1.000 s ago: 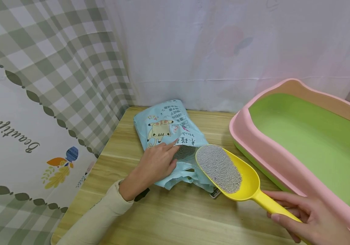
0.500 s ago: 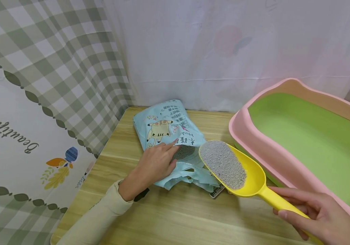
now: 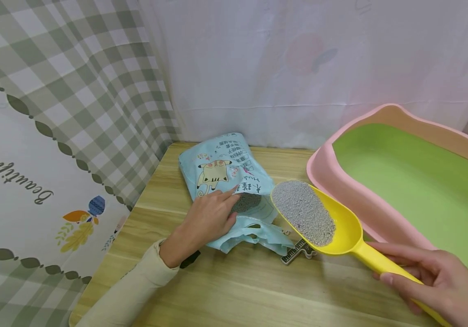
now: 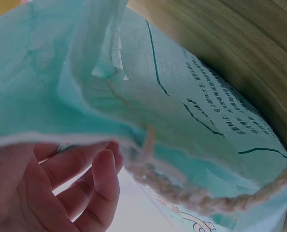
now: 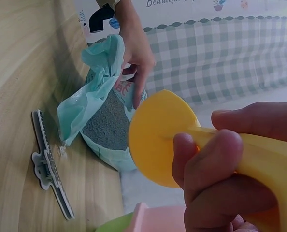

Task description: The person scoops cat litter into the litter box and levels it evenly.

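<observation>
In the head view my right hand point(image 3: 438, 281) grips the handle of a yellow litter scoop point(image 3: 347, 232), its bowl heaped with grey cat litter point(image 3: 305, 213). The scoop hangs above the table, between a pale blue bag of cat litter point(image 3: 254, 170) and a pink and green litter box point(image 3: 365, 200). My left hand point(image 3: 209, 215) holds the torn mouth of the bag, index finger extended along its upper lip. Dark grey litter point(image 5: 107, 123) shows inside the opening in the right wrist view. Fingers point(image 4: 102, 193) curl by the bag's edge in the left wrist view.
On the wooden table point(image 3: 234, 290), a long-jawed bag clip point(image 5: 49, 166) lies near the bag's torn flap. A small dark object point(image 3: 190, 260) sits under the left wrist. White cloth point(image 3: 299, 81) hangs behind, and a checked cloth point(image 3: 107, 81) on the left.
My right hand has carried the loaded scoop right and slightly upward, away from the bag's mouth. More of the clip now shows. The left hand and bag stay put.
</observation>
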{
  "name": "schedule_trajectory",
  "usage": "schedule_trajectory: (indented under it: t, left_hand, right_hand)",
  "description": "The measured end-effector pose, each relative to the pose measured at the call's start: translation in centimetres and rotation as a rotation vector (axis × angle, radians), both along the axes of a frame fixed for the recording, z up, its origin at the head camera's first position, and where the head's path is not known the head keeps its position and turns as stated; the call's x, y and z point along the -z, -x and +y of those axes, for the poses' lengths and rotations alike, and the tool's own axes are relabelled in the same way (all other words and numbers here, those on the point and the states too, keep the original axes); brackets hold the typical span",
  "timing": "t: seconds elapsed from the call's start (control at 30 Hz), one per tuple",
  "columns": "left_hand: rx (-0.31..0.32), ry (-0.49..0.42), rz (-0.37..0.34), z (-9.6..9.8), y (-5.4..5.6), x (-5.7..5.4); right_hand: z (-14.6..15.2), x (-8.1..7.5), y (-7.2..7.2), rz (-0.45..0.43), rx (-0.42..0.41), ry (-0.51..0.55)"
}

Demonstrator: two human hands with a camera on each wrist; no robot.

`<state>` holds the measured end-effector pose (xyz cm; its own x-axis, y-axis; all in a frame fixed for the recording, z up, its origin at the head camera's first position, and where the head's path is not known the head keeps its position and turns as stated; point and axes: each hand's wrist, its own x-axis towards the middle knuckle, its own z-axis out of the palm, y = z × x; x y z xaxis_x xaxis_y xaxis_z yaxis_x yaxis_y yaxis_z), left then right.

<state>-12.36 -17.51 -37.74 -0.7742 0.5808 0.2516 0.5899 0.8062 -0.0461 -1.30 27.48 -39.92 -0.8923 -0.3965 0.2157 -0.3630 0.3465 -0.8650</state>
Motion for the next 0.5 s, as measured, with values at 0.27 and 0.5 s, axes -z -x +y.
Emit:
schedule_trajectory:
  t: [0.27,0.5]
  left_hand:
    - [0.012,-0.004,0.018,-0.1,0.1,0.1]
    - [0.002,0.004,0.008,-0.1,0.0,0.1]
  right_hand:
    - [0.3,-0.9,0.6,-0.038,0.039,-0.063]
    - [0.6,-1.2,0.7,-0.055,0.057,-0.100]
